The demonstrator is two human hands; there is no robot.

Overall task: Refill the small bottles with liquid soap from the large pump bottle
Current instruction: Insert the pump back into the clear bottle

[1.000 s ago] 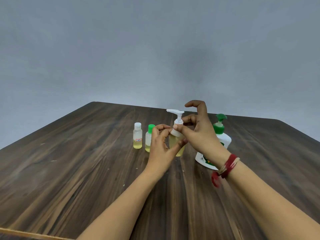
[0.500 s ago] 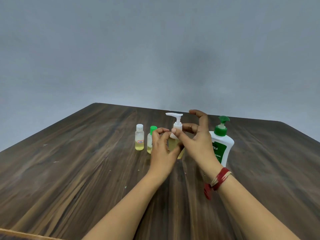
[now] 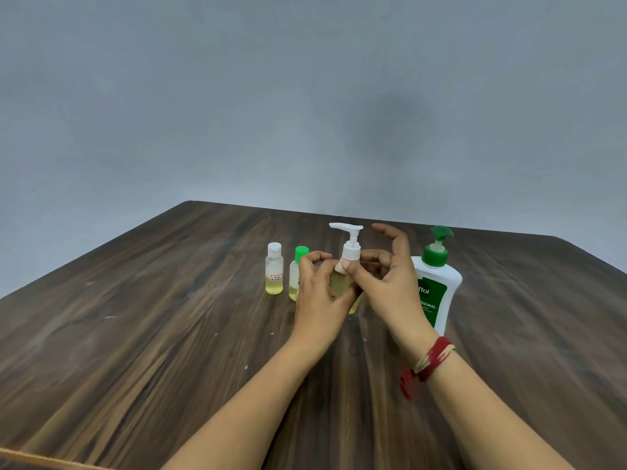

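Hands meet at the little pump bottle (image 3: 340, 283) on the surface (image 3: 152, 334). The left hand (image 3: 319, 300) grips its body to steady it. The right hand (image 3: 386, 290) pinches the white collar (image 3: 350, 254), likely to twist it off. The big pump bottle (image 3: 437, 290) stands just beside, on the right, ready for refilling.

Dark brown streaked table (image 3: 142, 334); grey wall (image 3: 305, 96). White bottle (image 3: 444, 283), green pump (image 3: 437, 245) and label. Small bottles hold yellow liquid. Red wristband (image 3: 431, 361).
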